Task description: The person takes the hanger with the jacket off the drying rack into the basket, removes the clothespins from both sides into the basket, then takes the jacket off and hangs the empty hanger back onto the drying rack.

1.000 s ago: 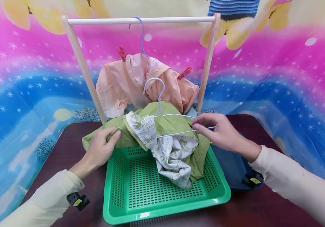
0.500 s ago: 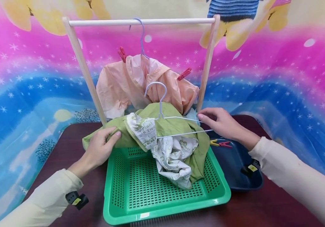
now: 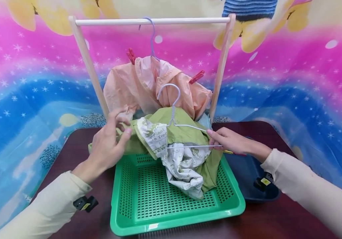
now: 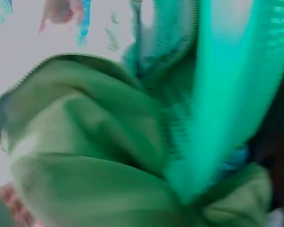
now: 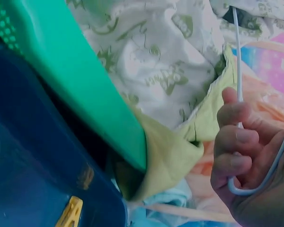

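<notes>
- One white hanger lies over the green jacket; its left part disappears behind the printed lining, presumably tucked inside that shoulder.
- Jacket and lining drape across the green basket, one sleeve reaching past its left rim; the basket probably props the cloth up within reach.
- Right hand grips the hanger's bare right end, fingers curled round the wire, likely to steady it; the forearm slants in from the right.
- Left hand is raised palm inward at the sleeve, fingers loosely bent, thumb spread apart, pinching nothing visible; I cannot tell whether it touches cloth.
</notes>
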`<state>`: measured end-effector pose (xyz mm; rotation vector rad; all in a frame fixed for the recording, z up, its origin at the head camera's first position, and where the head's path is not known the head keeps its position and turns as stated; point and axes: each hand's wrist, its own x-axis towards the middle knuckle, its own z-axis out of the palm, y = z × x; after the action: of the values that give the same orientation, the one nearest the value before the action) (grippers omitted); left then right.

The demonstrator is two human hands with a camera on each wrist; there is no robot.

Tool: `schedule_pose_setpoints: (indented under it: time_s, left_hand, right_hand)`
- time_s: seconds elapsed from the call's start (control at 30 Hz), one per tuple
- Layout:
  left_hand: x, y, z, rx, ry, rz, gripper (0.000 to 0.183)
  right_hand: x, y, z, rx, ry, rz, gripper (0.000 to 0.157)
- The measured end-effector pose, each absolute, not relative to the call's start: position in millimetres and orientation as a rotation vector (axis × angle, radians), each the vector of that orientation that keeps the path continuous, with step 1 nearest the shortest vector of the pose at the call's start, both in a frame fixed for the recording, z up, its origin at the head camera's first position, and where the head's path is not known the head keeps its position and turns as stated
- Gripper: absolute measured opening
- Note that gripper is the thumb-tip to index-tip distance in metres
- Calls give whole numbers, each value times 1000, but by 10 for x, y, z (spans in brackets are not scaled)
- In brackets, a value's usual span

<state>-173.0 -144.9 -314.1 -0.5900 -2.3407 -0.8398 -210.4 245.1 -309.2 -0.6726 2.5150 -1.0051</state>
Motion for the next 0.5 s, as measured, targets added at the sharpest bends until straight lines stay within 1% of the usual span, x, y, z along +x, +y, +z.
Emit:
schedule_pose_setpoints:
  time_s: [0.13, 0.2, 0.23, 0.3, 0.4, 0.47, 0.5]
  left_hand:
    - [-1703, -1261, -3049, -661, -2356, -576, 72]
    - [-1692, -1176, -3052, -686, -2370, -470, 77]
    - [-1688, -1146, -3056, -692, -2374, -430, 75]
    - [-1689, -1122, -3059, -678, -2380, -387, 64]
    - [-1708, -1190, -3044, -601, -2401, -399, 49]
    - [-1720, -1292, -3035, -525, -2452, -415, 50]
    - [-1726, -1354, -3034, -490, -2489, -425, 53]
  right_hand:
    - [-2043, 2373, -3093, -670, 2509, -1037, 65]
    - [-2025, 2338, -3097, -673, 2503, -1044, 65]
    - [-2018, 2327, -3097, -673, 2503, -1045, 65]
    - [-2006, 2321, -3093, -667, 2517, -1036, 65]
    - [-1996, 2361, -3078, -612, 2533, -1055, 65]
    - [-1993, 2414, -3068, -564, 2548, -1075, 66]
    - [-1996, 2443, -3069, -541, 2549, -1089, 67]
